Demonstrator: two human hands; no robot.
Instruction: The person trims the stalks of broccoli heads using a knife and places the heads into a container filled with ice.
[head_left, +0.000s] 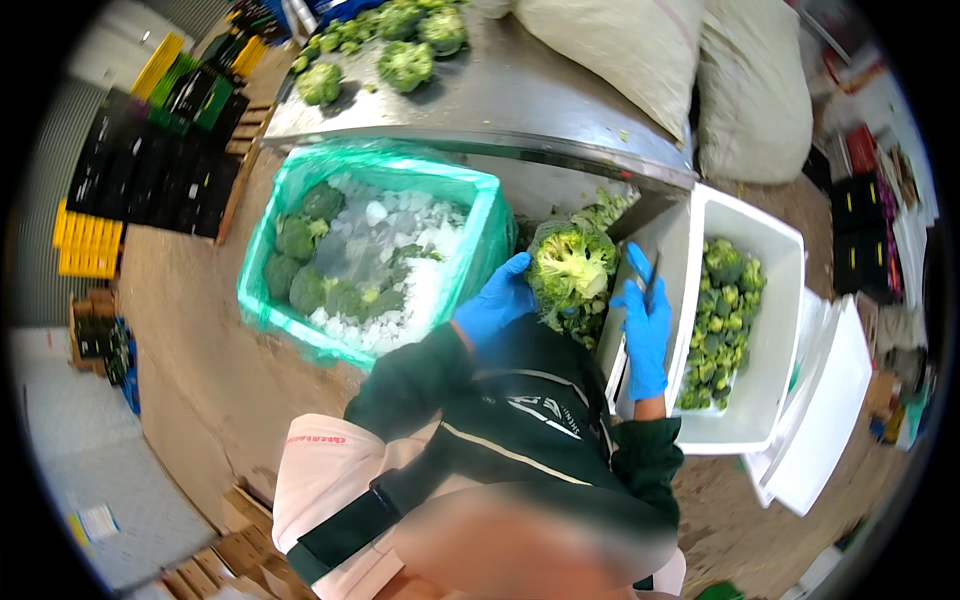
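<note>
At frame centre, the gloved left hand [497, 308] grips a broccoli head [570, 268], stem up. The right hand [645, 325] holds a knife [651, 283] beside it, near the white foam box [775, 245].

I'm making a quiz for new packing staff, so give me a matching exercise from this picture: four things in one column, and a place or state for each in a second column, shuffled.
Things
1. broccoli head
2. green-lined box
3. white foam box
4. metal table

Places or states
A. holds small cut florets, at the person's right
B. held in the left hand, stem up
C. holds broccoli mixed with ice
D. carries whole heads at its far end

Pairs: 1-B, 2-C, 3-A, 4-D

The right hand holds a thin dark tool, probably a knife.
</note>
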